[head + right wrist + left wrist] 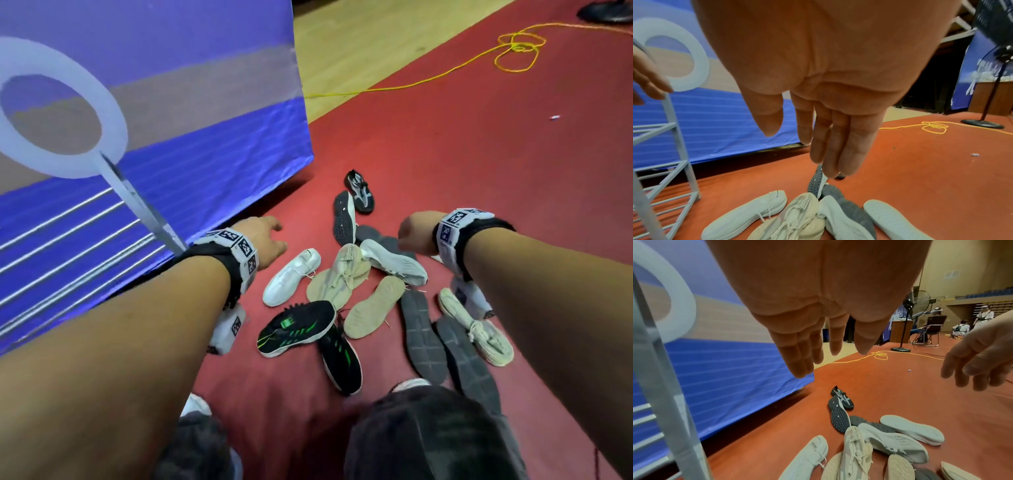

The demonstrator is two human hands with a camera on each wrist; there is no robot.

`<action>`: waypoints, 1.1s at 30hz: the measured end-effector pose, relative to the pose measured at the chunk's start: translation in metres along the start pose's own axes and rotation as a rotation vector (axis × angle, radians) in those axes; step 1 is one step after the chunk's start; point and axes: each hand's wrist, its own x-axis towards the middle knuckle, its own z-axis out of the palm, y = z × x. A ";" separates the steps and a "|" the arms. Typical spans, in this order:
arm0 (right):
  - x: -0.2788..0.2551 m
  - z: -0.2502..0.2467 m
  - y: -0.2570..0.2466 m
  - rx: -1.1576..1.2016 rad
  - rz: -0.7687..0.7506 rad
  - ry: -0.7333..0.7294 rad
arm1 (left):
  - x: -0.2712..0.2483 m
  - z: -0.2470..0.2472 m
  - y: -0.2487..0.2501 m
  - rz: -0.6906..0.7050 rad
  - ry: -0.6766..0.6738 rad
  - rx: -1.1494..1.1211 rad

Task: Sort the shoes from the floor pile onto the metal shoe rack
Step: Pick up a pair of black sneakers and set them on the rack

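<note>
A pile of several shoes lies on the red floor: a white sneaker (291, 277), beige laced shoes (339, 278), black-and-green trainers (298, 327), grey upturned soles (421, 337) and a black pair (359, 192) farther off. My left hand (263, 241) hovers empty above the floor left of the pile, its fingers (799, 353) straight and pointing down. My right hand (412, 233) hangs empty over the pile's far side, its fingers (830, 146) relaxed and extended. The white metal shoe rack (51, 233) stands at the left, beside my left arm.
A blue and tan banner wall (205, 113) runs behind the rack. A yellow cable (513, 51) coils on the floor far right, near a standing fan's base (606, 12). My knees (428, 435) are low in the head view, close to the pile.
</note>
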 end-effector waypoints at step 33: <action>0.182 0.289 -0.115 1.273 0.432 -0.447 | 0.079 0.357 -0.068 -0.784 -0.530 -1.003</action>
